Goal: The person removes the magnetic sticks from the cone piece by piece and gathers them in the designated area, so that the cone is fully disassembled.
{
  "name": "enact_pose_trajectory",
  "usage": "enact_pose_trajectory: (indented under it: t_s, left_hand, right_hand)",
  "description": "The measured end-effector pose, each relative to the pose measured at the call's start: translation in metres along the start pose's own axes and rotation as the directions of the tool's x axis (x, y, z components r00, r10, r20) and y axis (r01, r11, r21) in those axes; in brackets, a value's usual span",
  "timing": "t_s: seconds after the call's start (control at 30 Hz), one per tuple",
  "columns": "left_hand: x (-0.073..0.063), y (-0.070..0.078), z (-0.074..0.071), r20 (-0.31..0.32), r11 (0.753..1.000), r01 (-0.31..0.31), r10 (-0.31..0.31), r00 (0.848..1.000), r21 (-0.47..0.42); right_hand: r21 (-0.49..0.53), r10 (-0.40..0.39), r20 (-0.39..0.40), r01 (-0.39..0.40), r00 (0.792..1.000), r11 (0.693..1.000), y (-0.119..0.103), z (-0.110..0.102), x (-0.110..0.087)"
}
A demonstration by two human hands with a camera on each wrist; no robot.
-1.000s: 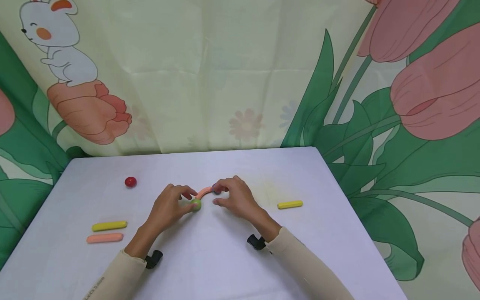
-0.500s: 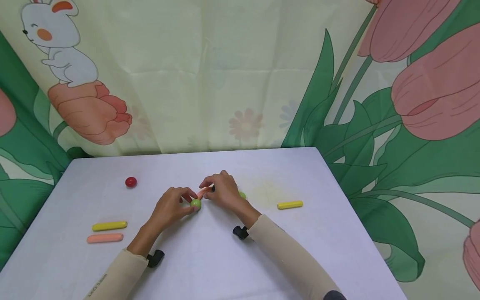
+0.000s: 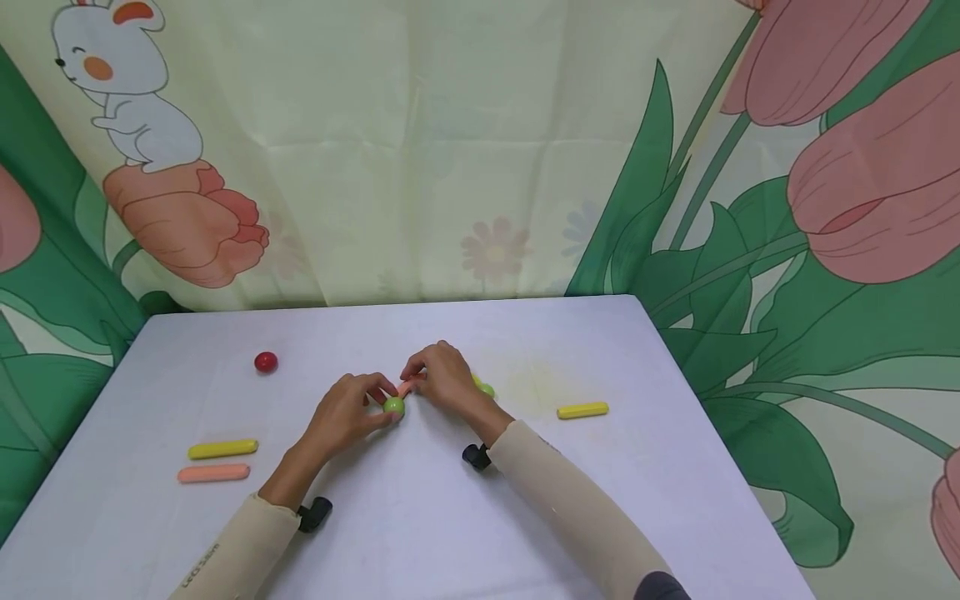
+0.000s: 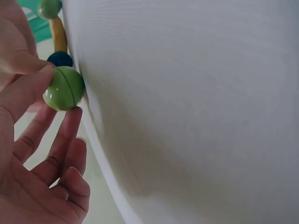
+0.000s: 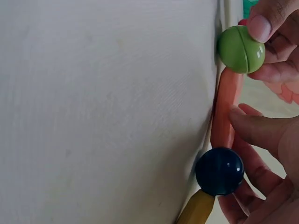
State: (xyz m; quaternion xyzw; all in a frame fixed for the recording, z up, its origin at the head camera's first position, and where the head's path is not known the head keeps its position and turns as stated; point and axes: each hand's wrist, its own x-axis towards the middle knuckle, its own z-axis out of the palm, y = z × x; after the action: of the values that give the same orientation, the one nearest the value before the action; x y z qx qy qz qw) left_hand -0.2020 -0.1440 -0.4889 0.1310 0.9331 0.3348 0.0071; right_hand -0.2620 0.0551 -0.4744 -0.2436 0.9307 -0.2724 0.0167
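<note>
My left hand [image 3: 347,410] pinches a glossy green ball [image 3: 393,406] between thumb and fingertips on the white tabletop. From this ball a salmon-pink stick [image 5: 227,107] runs to a dark blue ball [image 5: 219,171]. My right hand [image 3: 442,379] holds that stick, its thumb on the near side and fingers behind. Beyond the blue ball comes a yellow stick [image 4: 59,35], then a second green ball [image 4: 49,8]. In the head view my right hand hides the blue ball and most of the yellow stick.
A red ball [image 3: 266,362] lies at the back left. Nearer on the left are a yellow stick [image 3: 222,449] and a pink stick [image 3: 213,473]. Another yellow stick [image 3: 582,410] lies to the right. A printed curtain [image 3: 450,150] hangs behind the white table [image 3: 420,525].
My right hand has shifted left, from the blue ball end onto the pink stick. The far green ball now shows beside my right wrist. My left hand stays at its green ball.
</note>
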Motion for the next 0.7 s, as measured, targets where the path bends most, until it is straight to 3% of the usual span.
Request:
enact_pose_trajectory:
  t_s: [0.7]
  left_hand:
    - [-0.0066, -0.0007, -0.0012, 0.010, 0.997, 0.072, -0.072, 0.997, 0.000]
  right_hand:
    - [-0.007, 0.060, 0.005, -0.060, 0.998, 0.998, 0.0014, 0.0043, 0.0003]
